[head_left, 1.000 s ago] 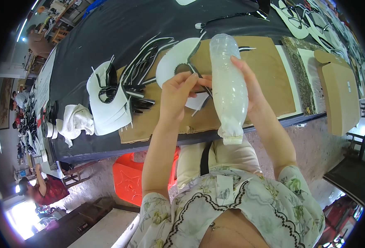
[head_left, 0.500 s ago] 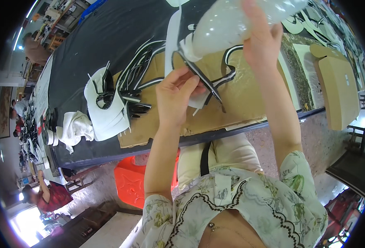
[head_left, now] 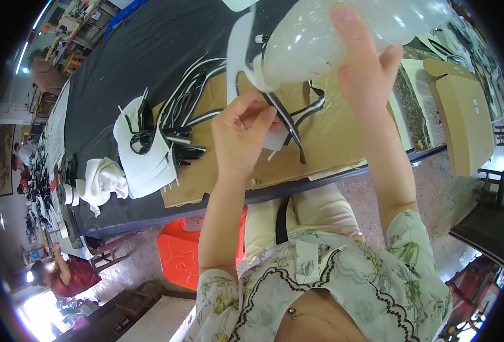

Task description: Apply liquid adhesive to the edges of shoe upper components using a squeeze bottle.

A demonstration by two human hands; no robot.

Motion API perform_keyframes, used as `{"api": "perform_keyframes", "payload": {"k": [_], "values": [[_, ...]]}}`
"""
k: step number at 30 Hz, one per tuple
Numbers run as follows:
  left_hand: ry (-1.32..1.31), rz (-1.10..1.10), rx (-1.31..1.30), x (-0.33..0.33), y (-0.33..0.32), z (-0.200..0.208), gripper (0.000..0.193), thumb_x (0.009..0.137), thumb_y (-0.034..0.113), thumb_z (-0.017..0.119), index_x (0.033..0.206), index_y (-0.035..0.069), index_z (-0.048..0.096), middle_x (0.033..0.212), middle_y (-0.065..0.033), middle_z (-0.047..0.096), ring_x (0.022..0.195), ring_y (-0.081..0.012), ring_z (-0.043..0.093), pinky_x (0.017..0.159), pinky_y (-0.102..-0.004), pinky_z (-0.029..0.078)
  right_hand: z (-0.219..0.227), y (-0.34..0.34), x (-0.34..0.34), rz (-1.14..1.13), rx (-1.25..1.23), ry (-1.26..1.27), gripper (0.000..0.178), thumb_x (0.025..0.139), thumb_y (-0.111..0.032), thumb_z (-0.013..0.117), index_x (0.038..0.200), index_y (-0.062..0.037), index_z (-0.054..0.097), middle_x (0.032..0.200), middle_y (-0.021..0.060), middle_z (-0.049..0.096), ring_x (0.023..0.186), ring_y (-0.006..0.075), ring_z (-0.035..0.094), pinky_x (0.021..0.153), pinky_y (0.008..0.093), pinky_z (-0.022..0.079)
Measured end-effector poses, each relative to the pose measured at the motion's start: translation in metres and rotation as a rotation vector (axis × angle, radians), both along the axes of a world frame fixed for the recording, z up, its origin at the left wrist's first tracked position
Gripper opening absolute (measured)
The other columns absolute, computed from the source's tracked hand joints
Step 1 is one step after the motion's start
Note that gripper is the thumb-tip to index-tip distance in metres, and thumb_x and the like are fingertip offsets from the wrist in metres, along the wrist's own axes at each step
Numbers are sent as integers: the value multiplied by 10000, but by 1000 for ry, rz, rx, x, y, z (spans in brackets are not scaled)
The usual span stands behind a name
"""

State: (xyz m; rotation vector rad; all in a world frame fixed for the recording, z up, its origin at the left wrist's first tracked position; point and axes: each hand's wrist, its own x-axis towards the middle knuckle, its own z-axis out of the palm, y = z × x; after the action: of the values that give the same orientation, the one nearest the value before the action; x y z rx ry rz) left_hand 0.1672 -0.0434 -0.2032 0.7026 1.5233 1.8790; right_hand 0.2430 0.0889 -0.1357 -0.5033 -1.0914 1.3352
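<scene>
My right hand (head_left: 366, 62) grips a translucent whitish plastic bottle (head_left: 303, 43), tilted so that its pale neck points down to the left. Just below that neck, my left hand (head_left: 243, 128) pinches a black strip with a pale edge (head_left: 286, 122) between thumb and fingers. The bottle's tip meets or nearly meets the strip; I cannot tell if they touch. Behind my left hand stands a white curved piece (head_left: 237, 51). Under both hands lies a brown cardboard sheet (head_left: 337, 137). Left of my left hand is a bundle of black-and-white strips (head_left: 180, 97).
Stacked white cut pieces (head_left: 149, 168) and a crumpled white cloth (head_left: 103, 182) lie at the table's left. An open cardboard box (head_left: 463, 119) is at the right edge. A red plastic stool (head_left: 177, 253) stands below the table. Other people are in the far left background.
The bottle and my right hand have shifted slightly down and to the right. The strip in my left hand now hangs a little more steeply.
</scene>
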Motion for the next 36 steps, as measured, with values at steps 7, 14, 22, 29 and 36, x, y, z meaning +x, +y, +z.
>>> {"api": "perform_keyframes", "payload": {"k": [7,14,22,29,36], "values": [[-295,12,88,-15,-4,0,372,824,-34,568,1193,-29,519,873,-82,619,763,-159,633,678,-288,570,-20,-1,48,217,108,-205,406,792,-150,682,1128,3,511,1017,77,593,889,165,596,762,313,491],[-377,44,152,-21,2,-4,404,842,-47,521,1238,31,495,920,-53,581,816,-140,613,685,-293,586,-48,11,78,150,-229,68,373,857,-197,596,1159,1,502,1062,79,580,950,181,579,809,344,485],[-298,68,176,-14,9,1,457,830,-64,511,1271,37,451,936,-52,554,820,-134,595,683,-288,584,-22,2,51,108,-58,-53,347,754,-142,720,1024,16,571,946,79,627,826,138,603,745,281,475],[-319,1,214,-12,9,-8,465,831,-77,495,1277,50,451,939,-35,538,801,-123,588,690,-302,583,-37,18,69,105,-282,196,395,773,-139,685,1086,49,533,981,85,612,900,171,604,767,321,499],[-288,126,236,-20,14,1,500,807,-79,510,1284,52,444,914,-15,485,809,-113,562,658,-288,565,-43,9,67,198,-138,-74,365,774,-136,686,1067,31,547,946,90,627,874,180,617,773,328,507]]}}
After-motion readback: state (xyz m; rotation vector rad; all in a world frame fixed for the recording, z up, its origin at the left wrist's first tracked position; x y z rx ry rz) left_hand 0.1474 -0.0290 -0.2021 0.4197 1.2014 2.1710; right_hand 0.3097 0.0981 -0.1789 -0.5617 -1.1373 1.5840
